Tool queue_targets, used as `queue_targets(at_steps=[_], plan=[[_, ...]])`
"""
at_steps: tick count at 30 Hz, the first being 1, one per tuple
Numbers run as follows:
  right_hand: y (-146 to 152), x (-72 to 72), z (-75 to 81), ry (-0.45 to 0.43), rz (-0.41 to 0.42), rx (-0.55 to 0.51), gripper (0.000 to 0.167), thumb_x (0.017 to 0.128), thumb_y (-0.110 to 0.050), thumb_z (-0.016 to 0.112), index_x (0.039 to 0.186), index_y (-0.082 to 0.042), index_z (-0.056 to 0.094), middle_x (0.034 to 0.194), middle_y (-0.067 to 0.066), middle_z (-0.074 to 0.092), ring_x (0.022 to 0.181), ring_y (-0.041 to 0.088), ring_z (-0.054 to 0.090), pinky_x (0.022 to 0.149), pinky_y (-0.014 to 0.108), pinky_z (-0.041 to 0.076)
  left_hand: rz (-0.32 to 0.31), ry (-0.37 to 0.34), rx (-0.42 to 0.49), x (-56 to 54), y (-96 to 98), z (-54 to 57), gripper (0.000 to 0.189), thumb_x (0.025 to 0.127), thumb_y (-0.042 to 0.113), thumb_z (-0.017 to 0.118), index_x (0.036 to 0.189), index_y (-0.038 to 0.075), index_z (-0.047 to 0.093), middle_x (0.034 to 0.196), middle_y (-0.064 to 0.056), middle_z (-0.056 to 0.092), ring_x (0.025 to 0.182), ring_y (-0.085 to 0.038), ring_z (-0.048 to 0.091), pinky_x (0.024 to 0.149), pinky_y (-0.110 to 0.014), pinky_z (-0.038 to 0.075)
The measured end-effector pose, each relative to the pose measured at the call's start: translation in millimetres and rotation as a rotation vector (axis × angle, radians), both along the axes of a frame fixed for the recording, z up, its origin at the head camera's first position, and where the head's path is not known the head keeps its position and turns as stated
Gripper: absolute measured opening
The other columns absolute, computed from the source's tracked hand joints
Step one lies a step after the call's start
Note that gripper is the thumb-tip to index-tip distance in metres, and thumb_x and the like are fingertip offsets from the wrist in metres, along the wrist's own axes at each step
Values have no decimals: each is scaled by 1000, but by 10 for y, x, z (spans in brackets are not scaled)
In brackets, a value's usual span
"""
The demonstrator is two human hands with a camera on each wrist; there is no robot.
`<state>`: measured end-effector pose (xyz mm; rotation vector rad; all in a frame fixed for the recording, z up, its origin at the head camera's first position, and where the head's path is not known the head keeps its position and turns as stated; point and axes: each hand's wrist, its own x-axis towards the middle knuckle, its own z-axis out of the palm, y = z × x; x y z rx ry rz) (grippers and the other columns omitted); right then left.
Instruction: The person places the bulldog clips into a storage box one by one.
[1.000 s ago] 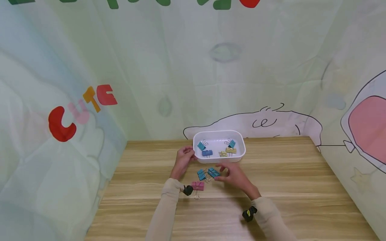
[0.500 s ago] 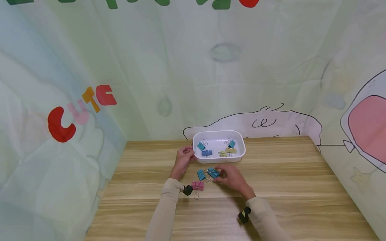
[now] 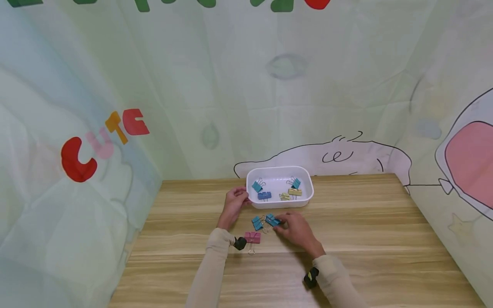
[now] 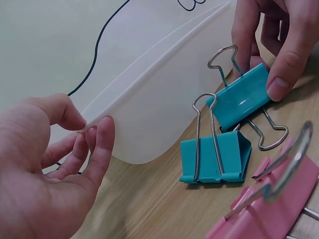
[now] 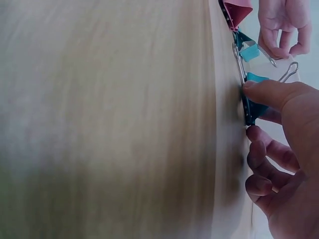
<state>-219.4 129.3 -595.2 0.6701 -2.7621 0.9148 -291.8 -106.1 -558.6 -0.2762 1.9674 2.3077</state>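
Right grip (image 3: 295, 229), wider a second ago, pinches a glossy, wedge-shaped teal clip (image 4: 241, 97); left grip (image 3: 233, 206) pinches the smooth white tray (image 3: 279, 205) at left.

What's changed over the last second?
The right grip shifted left and slightly toward the person; its thumb and fingers, apart a second ago, now pinch the right-hand teal clip. Nothing visibly let go.

Unchanged: left grip pinching the rim of the white tray, the other teal clip, the pink clip.
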Motion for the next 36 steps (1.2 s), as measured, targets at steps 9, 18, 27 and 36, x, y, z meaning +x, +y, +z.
queue_targets(at_steps=[9, 18, 27, 36], plan=[[59, 16, -26, 2, 9, -25, 27, 81, -20, 85, 105, -9, 79, 90, -1, 69, 83, 17, 62, 75, 38, 55, -6, -8, -6, -6, -3, -6, 39, 97, -6, 57, 135, -16, 50, 126, -34, 55, 92, -34, 67, 78, -30, 64], [83, 22, -23, 24, 19, -47, 25, 80, -15, 86, 103, -9, 77, 96, 2, 71, 86, 21, 65, 77, 40, 57, -6, -4, 5, -1, 5, 14, 39, 97, -7, 56, 134, -17, 49, 125, -35, 54, 90, -32, 67, 78, -31, 64], [120, 13, -35, 0, 40, -86, 22, 79, -15, 85, 98, -11, 76, 95, -2, 72, 85, 18, 63, 77, 38, 55, -5, -10, -9, 2, 5, 19, 38, 98, -5, 57, 134, -16, 51, 125, -34, 55, 92, -34, 67, 80, -32, 64], [133, 16, -43, -28, 85, -167, 20, 79, -10, 84, 98, -9, 76, 91, -3, 72, 78, 14, 60, 71, 30, 50, -6, -2, -1, -16, -3, -5, 38, 97, -7, 56, 133, -16, 51, 125, -35, 55, 91, -32, 66, 79, -30, 64]])
